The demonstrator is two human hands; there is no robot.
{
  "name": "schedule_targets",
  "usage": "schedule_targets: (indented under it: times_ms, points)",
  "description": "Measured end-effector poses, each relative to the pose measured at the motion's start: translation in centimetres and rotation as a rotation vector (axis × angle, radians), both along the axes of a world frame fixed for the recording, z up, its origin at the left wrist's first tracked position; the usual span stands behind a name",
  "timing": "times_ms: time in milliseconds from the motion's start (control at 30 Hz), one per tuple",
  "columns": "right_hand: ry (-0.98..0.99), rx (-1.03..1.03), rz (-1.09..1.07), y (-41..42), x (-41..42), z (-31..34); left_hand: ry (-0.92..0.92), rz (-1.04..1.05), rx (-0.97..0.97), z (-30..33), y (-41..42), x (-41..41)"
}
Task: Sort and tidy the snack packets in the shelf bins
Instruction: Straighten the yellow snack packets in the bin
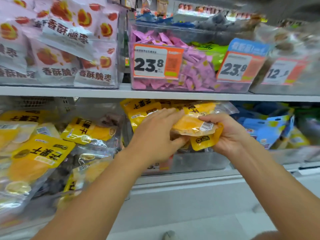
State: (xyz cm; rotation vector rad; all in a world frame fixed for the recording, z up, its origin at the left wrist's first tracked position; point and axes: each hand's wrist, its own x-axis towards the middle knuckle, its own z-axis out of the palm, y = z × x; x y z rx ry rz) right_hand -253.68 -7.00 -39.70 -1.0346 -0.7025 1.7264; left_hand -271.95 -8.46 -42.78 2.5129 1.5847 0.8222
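1. A stack of yellow dried-mango packets (195,126) is being squared up over the clear middle bin (199,161) on the lower shelf.
2. The stack is grasped at its right end by the right hand (226,134), thumb on top; the left hand (155,134) is laid against its left side, fingers straight.
3. Next, by judgement, the stack must be lowered upright into the bin.
4. Similar packets (39,153) are heaped at left; above the white shelf edge (155,95), pink sachets (190,71) are held behind price tags (157,61).

Bright even store light, soft shadows; motion blur and wide-angle warping at edges
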Motion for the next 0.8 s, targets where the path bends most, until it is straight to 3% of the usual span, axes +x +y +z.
schedule_targets:
  times_ms: [100,233,433,633,800]
  points:
    - [-0.062,0.027,-0.096,1.8,0.2,-0.5,0.067,0.035,0.016,-0.6,1.3,0.0]
    - [-0.297,0.098,-0.268,3.6,-0.9,-1.2,0.209,0.126,-0.072,-1.2,1.2,0.5]
    - [-0.756,0.281,-0.462,4.4,-1.1,-1.5,0.186,0.197,-0.034,-2.1,2.0,0.8]
    - [-1.105,0.383,-0.652,3.0,1.6,-3.5,0.199,0.103,0.013,-3.2,1.5,0.1]
    - [-1.187,0.482,-0.719,2.7,1.0,-6.1,0.261,0.111,0.023,-3.8,0.2,0.4]
